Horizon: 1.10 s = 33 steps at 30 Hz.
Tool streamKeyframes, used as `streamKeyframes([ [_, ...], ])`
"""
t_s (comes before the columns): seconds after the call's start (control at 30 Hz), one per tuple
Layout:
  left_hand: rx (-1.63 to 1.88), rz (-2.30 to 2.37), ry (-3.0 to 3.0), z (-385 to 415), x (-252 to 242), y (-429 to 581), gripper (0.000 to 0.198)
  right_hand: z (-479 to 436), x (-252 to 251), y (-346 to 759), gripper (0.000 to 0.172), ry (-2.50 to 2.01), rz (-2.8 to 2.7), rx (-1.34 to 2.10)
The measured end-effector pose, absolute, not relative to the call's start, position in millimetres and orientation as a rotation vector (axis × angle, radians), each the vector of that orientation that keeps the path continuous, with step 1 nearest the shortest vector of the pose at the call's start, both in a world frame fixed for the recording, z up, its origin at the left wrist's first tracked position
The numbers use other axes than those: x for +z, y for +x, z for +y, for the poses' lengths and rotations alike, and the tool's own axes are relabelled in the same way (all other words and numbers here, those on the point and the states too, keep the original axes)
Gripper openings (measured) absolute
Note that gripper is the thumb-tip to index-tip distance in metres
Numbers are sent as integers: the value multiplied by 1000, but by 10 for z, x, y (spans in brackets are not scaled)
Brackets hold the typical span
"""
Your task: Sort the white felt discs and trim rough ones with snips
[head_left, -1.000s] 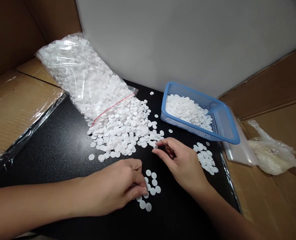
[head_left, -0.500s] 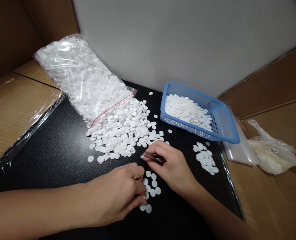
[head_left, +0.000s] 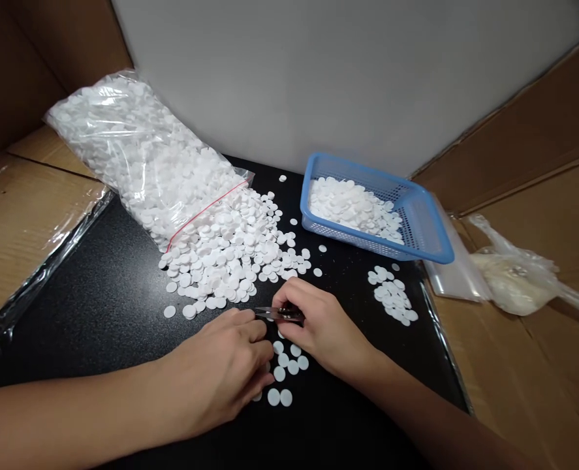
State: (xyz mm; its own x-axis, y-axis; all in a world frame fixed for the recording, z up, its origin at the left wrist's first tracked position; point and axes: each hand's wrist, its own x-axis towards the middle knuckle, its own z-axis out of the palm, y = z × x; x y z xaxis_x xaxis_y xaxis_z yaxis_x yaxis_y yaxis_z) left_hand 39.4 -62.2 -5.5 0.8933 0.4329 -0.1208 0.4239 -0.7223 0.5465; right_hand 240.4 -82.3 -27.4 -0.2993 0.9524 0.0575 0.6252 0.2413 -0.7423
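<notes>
My right hand point(head_left: 326, 326) is closed round a pair of thread snips point(head_left: 268, 313), whose blades point left over the black tabletop point(head_left: 123, 287). The blade tips reach the fingers of my left hand point(head_left: 223, 365). That hand is curled shut, back side up, and its fingers hide whatever is between them. Several small white discs point(head_left: 286, 397) lie loose below and between my hands. Just beyond is a large heap of white discs point(head_left: 230, 261), spilling from a clear zip bag point(head_left: 137, 150) with a red seal line.
A blue perforated basket point(head_left: 377, 241) holding white discs stands at the back right. Nearer lies a smaller group of discs point(head_left: 394, 297). Flat clear bags point(head_left: 458, 277) and a knotted plastic bag point(head_left: 517, 281) rest on cardboard at right. A grey wall point(head_left: 279, 85) rises behind.
The snips have swung out from my right hand, so the blades now show beside my left fingers. My left hand has shifted slightly left. The whole view has moved a little.
</notes>
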Motion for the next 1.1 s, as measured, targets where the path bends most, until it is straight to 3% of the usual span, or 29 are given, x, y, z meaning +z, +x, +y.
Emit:
streamKeyframes([
  [0.17, 55, 674, 2425, -413, -51, 346, 23, -818, -260, 2467, 11, -1431, -2017, 844],
  [0.3, 121, 791, 2408, -285, -43, 333, 10, -826, -263, 2455, 15, -1459, -1999, 842],
  [0.5, 172, 727, 2527, -266, -151, 326, 26, -829, -286, 2445, 25, -1521, -1960, 878],
  [0.83, 111, 723, 2542, -248, -88, 321, 21, -783, -253, 2565, 18, -1479, -1767, 974],
  [1.1, 228, 710, 2470, -241, -114, 300, 20, -750, -182, 2733, 14, -1218, -2118, 902],
])
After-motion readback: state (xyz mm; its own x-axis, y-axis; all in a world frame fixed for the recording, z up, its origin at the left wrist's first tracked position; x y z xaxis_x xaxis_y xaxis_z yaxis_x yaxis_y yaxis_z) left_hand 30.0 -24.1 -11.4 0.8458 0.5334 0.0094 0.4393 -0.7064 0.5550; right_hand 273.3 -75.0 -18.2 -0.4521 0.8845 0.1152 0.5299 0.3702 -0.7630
